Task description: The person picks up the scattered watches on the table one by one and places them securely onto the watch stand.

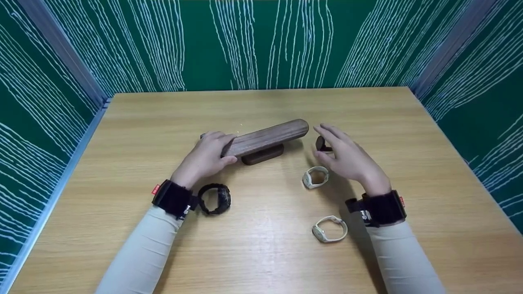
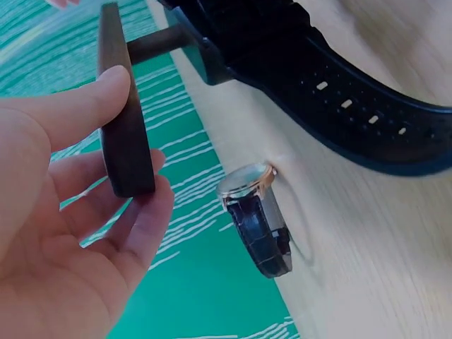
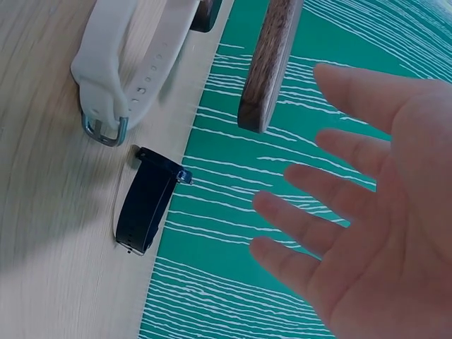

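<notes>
My left hand (image 1: 207,156) grips the left end of a dark wooden T-shaped stand (image 1: 267,137), thumb on the near side and fingers behind in the left wrist view. The stand's bar slants up to the right above its short base (image 1: 262,155). Off the bar's right end, apart from it, my right hand (image 1: 352,158) hovers with fingers spread and nothing in it. Partly hidden behind that hand is a dark-strapped watch (image 3: 148,201). A watch with a rose-gold case and dark leather strap (image 2: 258,222) lies beyond my left hand.
A black watch (image 1: 224,199) lies near my left wrist. Two white watches lie on the right: one (image 1: 308,179) below my right fingers, another (image 1: 318,234) closer to me. Green walls with white streaks (image 1: 261,45) border the wooden table (image 1: 261,253).
</notes>
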Demonstrator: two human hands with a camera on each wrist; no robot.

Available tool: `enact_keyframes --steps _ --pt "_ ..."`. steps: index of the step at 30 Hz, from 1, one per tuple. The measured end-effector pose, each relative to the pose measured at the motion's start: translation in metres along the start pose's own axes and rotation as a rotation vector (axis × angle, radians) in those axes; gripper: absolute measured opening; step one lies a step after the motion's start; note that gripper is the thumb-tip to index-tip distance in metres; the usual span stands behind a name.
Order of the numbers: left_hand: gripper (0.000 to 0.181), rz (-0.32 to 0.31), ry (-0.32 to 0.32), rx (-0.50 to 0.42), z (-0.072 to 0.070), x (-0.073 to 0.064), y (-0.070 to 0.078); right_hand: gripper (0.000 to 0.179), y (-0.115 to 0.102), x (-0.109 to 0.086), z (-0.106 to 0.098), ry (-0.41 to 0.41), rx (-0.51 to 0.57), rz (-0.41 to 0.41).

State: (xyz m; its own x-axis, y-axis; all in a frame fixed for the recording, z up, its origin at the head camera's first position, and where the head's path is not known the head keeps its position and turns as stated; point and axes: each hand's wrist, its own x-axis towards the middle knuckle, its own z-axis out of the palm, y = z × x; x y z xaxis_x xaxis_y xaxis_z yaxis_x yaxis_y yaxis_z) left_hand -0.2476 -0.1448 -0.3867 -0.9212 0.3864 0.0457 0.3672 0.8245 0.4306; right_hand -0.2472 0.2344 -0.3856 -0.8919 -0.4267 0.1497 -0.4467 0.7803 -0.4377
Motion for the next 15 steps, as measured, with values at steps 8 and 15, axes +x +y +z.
enact_keyframes --steps 8,15 --pt "0.065 0.025 0.002 0.001 -0.002 -0.006 -0.003 0.072 -0.003 0.0 0.004 -0.001 0.008 -0.023" --pt "0.065 0.063 -0.003 -0.008 -0.004 -0.012 -0.006 0.073 -0.005 0.002 0.011 -0.004 0.004 -0.03"
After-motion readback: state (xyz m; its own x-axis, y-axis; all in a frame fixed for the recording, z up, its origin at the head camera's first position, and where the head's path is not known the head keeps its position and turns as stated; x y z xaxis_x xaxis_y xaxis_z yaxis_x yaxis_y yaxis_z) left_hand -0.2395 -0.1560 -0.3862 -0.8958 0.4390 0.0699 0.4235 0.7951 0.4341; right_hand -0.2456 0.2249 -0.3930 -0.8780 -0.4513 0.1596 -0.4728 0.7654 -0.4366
